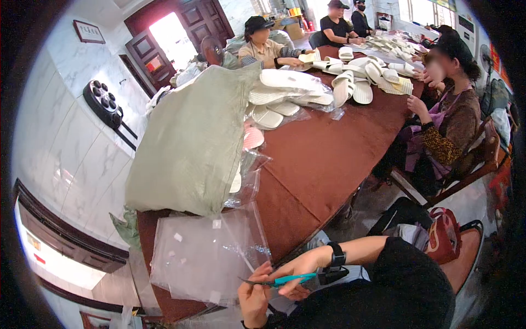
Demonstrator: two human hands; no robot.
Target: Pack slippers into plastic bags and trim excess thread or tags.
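Observation:
My right hand point(304, 268), with a dark watch on its wrist, is closed around the teal handle of a small cutting tool, like snips or scissors point(289, 279). The tool's dark, narrow tip points left and lies across the fingers of my left hand point(253, 299). That hand is bent with its fingertips pinched; what sits between them is hidden. A thin pale strip point(239, 252) slants down over clear plastic bags point(192, 257) toward its fingertips. The bags lie flat at the near end of the brown-covered table point(307, 164), just beyond my hands.
A large grey-green sack point(186, 142) lies on the table's left side, with bagged white slippers point(290, 82) at its opening. More slippers point(361, 77) are heaped farther off, where several people work. At right, a seated person point(455, 115) holds a slipper; a red bag point(444, 236) rests on a chair.

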